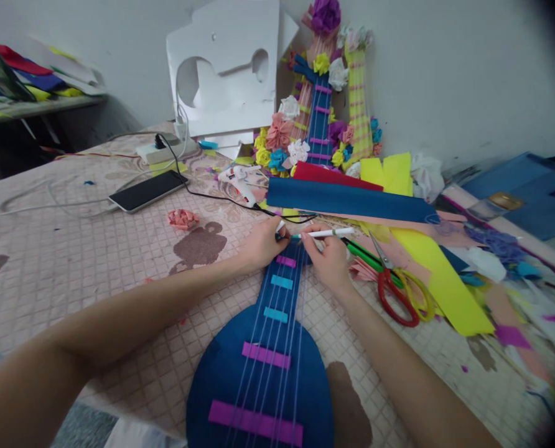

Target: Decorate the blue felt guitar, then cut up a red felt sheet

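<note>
At near centre: a deep-blue, guitar-shaped card model [264,386] lies flat on a table with a pinkish quilted cover [119,249], neck pointing away; probably set so that its head end falls between both hands.
Model's front: thin pale strings run lengthwise over magenta strips [255,423] and turquoise strips [282,282], which apparently stand for frets and bridge.
Left hand [263,239]: thumb and fingers together at the head end, seemingly pinched on a small dark piece [283,235], too small to identify; grip perhaps also steadies the neck.
Right hand [326,258]: clamped on a slim white pen-like stick [345,231], held low and near its inner end, presumably for fine control.
Right of the hands: red-and-yellow-handled metal scissors [387,286] beside a green-handled tool [364,254]; likely parked within reach.
Left, farther: crumpled salmon paper flower [183,218], then a flat black phone [149,189].
Beyond the hands: long blue strip [347,200]; white glue gun [240,183] beside its left end.
Containers: blue bag with dark handle [529,193], far right; contents not visible.
Against the wall: flower-trimmed blue model guitar [319,118] and white cut-out foam board [231,68], both upright, presumably leaned there for space.
</note>
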{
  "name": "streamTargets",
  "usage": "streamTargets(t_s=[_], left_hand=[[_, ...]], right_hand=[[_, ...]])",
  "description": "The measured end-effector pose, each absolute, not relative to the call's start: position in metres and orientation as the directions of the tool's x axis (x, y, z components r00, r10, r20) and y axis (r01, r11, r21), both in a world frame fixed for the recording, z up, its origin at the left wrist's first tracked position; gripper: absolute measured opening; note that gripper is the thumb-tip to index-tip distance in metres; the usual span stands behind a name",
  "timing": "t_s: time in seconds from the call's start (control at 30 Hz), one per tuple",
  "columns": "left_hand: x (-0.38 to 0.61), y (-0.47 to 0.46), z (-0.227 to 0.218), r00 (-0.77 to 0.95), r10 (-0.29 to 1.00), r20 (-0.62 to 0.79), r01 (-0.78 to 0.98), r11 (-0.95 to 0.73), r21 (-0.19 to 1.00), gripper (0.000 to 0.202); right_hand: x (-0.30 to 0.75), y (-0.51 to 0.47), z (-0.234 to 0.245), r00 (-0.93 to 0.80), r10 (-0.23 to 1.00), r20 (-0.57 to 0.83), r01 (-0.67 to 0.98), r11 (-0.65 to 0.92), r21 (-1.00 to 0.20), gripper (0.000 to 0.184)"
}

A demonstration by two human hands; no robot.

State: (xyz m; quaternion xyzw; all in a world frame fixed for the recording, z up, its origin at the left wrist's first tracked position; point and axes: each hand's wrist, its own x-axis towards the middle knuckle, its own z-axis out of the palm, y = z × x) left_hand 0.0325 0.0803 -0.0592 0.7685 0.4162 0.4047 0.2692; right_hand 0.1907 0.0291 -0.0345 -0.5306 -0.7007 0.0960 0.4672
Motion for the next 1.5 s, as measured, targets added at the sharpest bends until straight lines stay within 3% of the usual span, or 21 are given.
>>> streamTargets(t_s=[0.33, 0.6, 0.7, 0.87, 1.03, 1.13, 1.23, 1.33, 1.4, 1.5], left_hand=[[0.032, 0.077, -0.050, 0.342, 0.841, 0.420, 0.411, -0.536, 0.738, 0.024], [0.031, 0.080, -0.044, 0.376, 0.827, 0.417, 0.406, -0.552, 0.728, 0.023], [0.034, 0.084, -0.038, 0.429, 0.809, 0.402, 0.515, -0.585, 0.627, 0.022], [0.046, 0.078, -0.023, 0.524, 0.804, 0.280, 0.747, -0.592, 0.304, 0.019], [0.057, 0.069, -0.015, 0.549, 0.794, 0.262, 0.795, -0.593, 0.130, 0.017], [0.055, 0.073, -0.016, 0.519, 0.796, 0.311, 0.759, -0.597, 0.261, 0.012], [0.048, 0.086, -0.017, 0.408, 0.843, 0.349, 0.603, -0.537, 0.590, 0.014], [0.039, 0.100, -0.018, 0.337, 0.894, 0.295, 0.293, -0.398, 0.870, 0.029], [0.035, 0.104, -0.018, 0.359, 0.909, 0.213, 0.091, -0.261, 0.961, 0.034], [0.033, 0.104, -0.022, 0.384, 0.914, 0.131, -0.064, -0.115, 0.991, 0.032]], right_hand=[[0.210, 0.028, -0.041, 0.252, 0.799, 0.546, 0.545, 0.349, -0.762, 0.019], [0.212, 0.027, -0.040, 0.192, 0.805, 0.562, 0.508, 0.408, -0.759, 0.021], [0.210, 0.026, -0.040, 0.200, 0.818, 0.539, 0.505, 0.385, -0.773, 0.023], [0.208, 0.024, -0.043, 0.203, 0.823, 0.530, 0.463, 0.396, -0.793, 0.022], [0.208, 0.023, -0.045, 0.197, 0.832, 0.518, 0.429, 0.402, -0.809, 0.021], [0.209, 0.023, -0.044, 0.196, 0.829, 0.525, 0.419, 0.413, -0.809, 0.021], [0.210, 0.023, -0.042, 0.209, 0.825, 0.526, 0.441, 0.400, -0.803, 0.021], [0.210, 0.022, -0.040, 0.227, 0.830, 0.509, 0.458, 0.370, -0.808, 0.023], [0.209, 0.022, -0.039, 0.235, 0.834, 0.499, 0.465, 0.355, -0.811, 0.024], [0.208, 0.022, -0.040, 0.247, 0.838, 0.486, 0.476, 0.332, -0.814, 0.023]])
